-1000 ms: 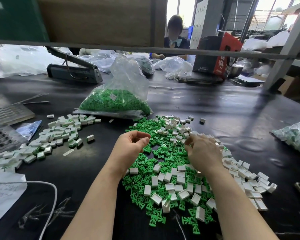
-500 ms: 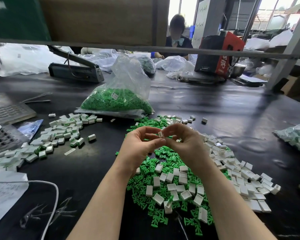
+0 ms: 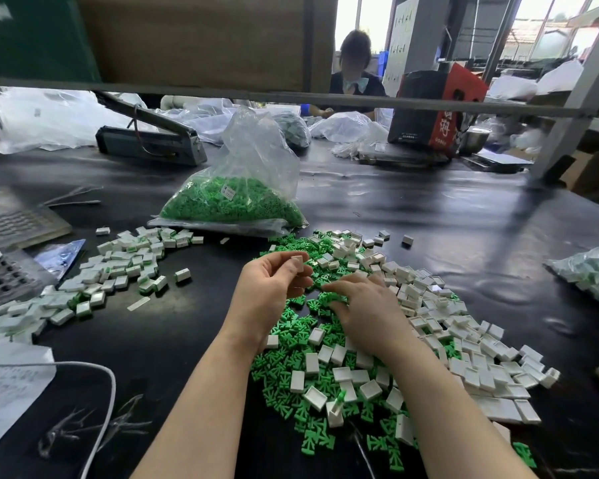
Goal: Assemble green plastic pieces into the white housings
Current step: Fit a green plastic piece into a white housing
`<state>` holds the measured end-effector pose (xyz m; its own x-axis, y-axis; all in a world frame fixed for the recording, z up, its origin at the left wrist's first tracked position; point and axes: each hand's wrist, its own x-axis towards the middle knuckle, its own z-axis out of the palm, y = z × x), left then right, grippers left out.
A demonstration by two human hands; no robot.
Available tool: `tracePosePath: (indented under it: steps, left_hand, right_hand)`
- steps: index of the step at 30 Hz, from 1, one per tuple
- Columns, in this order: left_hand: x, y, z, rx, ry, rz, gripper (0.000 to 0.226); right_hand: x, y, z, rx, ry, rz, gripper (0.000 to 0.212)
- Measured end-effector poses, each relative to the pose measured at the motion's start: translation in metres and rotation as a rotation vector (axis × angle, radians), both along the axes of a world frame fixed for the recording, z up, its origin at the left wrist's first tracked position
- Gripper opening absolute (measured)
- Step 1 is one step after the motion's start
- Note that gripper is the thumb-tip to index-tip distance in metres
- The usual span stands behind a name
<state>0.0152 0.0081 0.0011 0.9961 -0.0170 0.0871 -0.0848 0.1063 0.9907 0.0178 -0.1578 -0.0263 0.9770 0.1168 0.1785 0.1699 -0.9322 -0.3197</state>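
Housing (image 3: 297, 262) held up in the left hand (image 3: 268, 292); a green piece is being sought by the right hand (image 3: 367, 311).

The housing is pinched between thumb and curled fingers, just above the green pile (image 3: 300, 344). The right hand is spread, fingers nearly straight, tips on the green pieces; nothing can be seen gripped in it. One green piece should be singled out and turned so its stem faces the housing's open side, which is best kept toward the right hand. Empty housings (image 3: 471, 354) lie to the right, finished ones (image 3: 118, 271) well apart on the left.
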Motion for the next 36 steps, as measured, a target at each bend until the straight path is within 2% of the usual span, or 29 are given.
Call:
tracePosePath:
  steps: [3,10,17,22,26,33,36]
  left_hand:
    - [0.000,0.001,-0.001,0.029,-0.002,0.002,0.017]
    - [0.000,0.001,-0.001,-0.013,0.000,-0.004,0.010]
    - [0.000,0.002,0.001,-0.038,-0.012,-0.021,0.009]
    - [0.000,0.003,0.001,-0.043,-0.010,-0.029,0.008]
    - [0.000,0.001,-0.001,-0.020,0.027,-0.028,0.008]
    - [-0.001,-0.008,-0.003,0.003,0.105,-0.062,0.008]
    - [-0.003,-0.011,-0.002,-0.016,0.094,-0.090,0.010]
  right_hand:
    - [-0.001,0.003,0.000,-0.067,0.014,0.025,0.032]
    - [-0.004,0.005,0.005,-0.064,-0.033,0.012,0.013]
    - [-0.004,0.006,0.006,-0.054,-0.022,0.036,0.025]
    - [-0.003,0.004,0.006,0.037,-0.052,0.018,0.018]
    - [0.000,0.004,0.008,0.326,-0.059,-0.026,0.014]
    - [-0.005,0.013,0.021,1.209,-0.101,-0.017,0.018]
    - [-0.007,0.019,0.023,1.365,-0.094,0.004,0.015]
